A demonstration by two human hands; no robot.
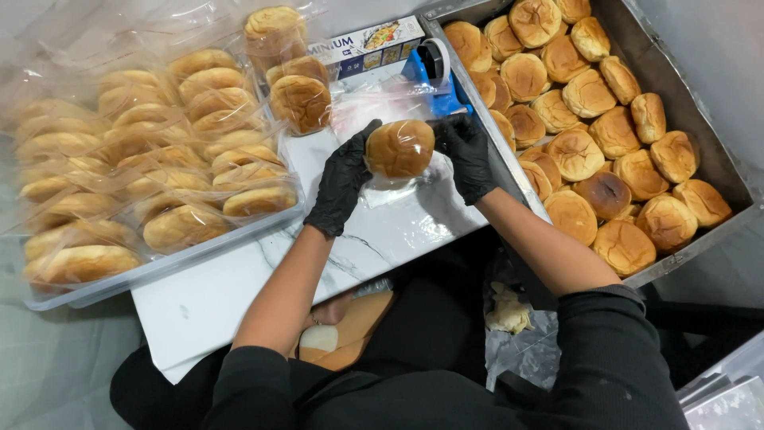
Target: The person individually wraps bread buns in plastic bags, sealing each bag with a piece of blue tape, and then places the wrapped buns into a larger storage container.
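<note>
My left hand [341, 180] and my right hand [465, 153], both in black gloves, hold a round golden bun [399, 148] between them inside a clear plastic bag [374, 99]. The bag lies on a white marble-patterned board [374, 239], its open end stretching away from me. A blue tape dispenser [436, 70] stands just beyond the bun, close to my right hand.
A metal tray [720, 171] on the right holds several loose buns [589, 135]. On the left, a clear tray [103, 287] is packed with several bagged buns [183, 159]. A long foil box [370, 44] lies at the back. A crumpled bag with dough scraps [508, 310] sits by my lap.
</note>
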